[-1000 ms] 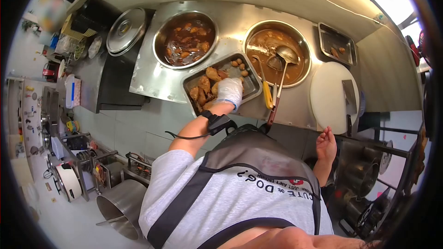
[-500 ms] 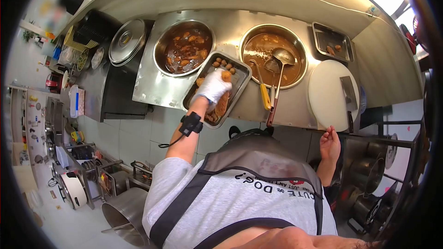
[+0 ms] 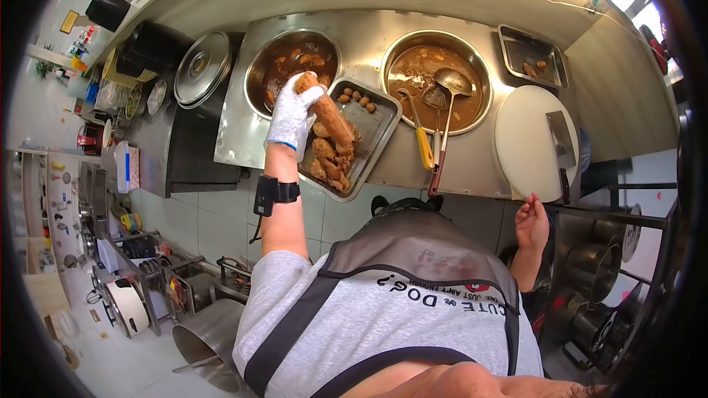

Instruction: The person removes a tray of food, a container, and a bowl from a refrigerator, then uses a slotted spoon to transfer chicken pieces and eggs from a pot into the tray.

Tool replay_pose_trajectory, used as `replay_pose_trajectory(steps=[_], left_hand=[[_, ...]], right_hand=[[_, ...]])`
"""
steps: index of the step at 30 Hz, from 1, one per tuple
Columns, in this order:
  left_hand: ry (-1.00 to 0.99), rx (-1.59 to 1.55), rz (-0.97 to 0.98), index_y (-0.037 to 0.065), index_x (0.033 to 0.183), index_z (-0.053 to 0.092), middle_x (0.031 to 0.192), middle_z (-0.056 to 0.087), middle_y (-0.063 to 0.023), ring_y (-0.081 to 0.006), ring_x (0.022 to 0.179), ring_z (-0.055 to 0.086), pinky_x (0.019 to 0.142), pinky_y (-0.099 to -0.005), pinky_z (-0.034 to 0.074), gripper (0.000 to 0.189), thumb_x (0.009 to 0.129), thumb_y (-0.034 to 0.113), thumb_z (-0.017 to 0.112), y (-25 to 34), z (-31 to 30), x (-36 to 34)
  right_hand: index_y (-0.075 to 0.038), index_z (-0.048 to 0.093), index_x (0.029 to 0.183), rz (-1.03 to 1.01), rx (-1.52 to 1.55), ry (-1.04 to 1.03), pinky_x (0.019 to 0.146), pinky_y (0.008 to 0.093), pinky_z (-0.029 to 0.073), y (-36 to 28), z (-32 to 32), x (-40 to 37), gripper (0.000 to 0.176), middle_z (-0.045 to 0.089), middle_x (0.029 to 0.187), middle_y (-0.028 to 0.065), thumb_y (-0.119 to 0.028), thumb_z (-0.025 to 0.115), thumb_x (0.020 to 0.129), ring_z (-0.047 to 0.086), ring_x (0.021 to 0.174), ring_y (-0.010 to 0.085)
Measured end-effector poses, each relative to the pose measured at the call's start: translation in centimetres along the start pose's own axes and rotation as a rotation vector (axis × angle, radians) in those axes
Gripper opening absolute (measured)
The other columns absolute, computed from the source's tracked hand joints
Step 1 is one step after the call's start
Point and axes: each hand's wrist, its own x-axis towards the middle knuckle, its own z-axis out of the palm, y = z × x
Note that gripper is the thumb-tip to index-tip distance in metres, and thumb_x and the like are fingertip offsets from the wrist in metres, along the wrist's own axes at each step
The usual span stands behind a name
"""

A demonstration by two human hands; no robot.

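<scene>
So there's this long brown piece of food (image 3: 332,121), angled over the left side of the metal tray (image 3: 376,136), upper end by the left pot (image 3: 256,88). The gloved left hand (image 3: 293,107) has it gripped near that end. Browned chunks (image 3: 328,166) and little round things (image 3: 355,96) sit in the tray, on the steel surface (image 3: 472,177). Right hand's (image 3: 532,227) off by the white board (image 3: 525,144), fingers loosely curled, kinda half open.
</scene>
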Motion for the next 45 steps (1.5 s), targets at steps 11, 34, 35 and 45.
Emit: replay_pose_trajectory(steps=[11,34,35,45], left_hand=[[0.052,-0.271,0.028,0.007,0.123,0.053,0.116,0.063,-0.0131,-0.0251,0.107,0.063,0.088,-0.0368,0.056,0.04,0.086,-0.004,0.063,-1.1,5.8,4.8],[0.06,0.211,0.204,0.002,0.113,0.055,0.096,0.063,-0.0079,-0.0175,0.084,0.062,0.077,-0.0306,0.053,0.039,0.076,-0.005,0.068,-10.9,18.0,14.5],[0.053,0.208,0.204,0.002,0.113,0.055,0.096,0.063,-0.0079,-0.0175,0.084,0.062,0.077,-0.0306,0.053,0.039,0.076,-0.005,0.068,-11.6,18.5,15.1],[-0.218,1.136,0.662,0.008,0.118,0.059,0.105,0.064,-0.0101,-0.02,0.099,0.062,0.089,-0.0338,0.049,0.045,0.077,-0.009,0.064,-17.5,19.8,17.2]], right_hand=[[-0.003,0.059,0.118,-0.019,0.011,0.011,0.064,0.0247,0.047,-0.3,-1.4,0.0,0.023,0.064,0.098,0.0039,-0.016,0.051,0.101,0.058,0.077,0.013],[-0.006,0.062,0.115,-0.074,0.13,0.144,0.064,0.0265,0.048,-1.8,-5.8,-1.0,0.021,0.067,0.098,0.0037,-0.016,0.051,0.1,0.06,0.077,0.0131],[-0.006,0.062,0.115,-0.08,0.132,0.148,0.064,0.0265,0.048,-1.9,-5.9,-1.0,0.021,0.067,0.098,0.0037,-0.016,0.051,0.1,0.06,0.077,0.0131],[-0.007,0.062,0.116,-0.103,0.146,0.336,0.062,0.0241,0.048,-2.8,-7.8,-2.8,0.02,0.067,0.096,0.0016,-0.016,0.052,0.1,0.06,0.075,0.0114]])
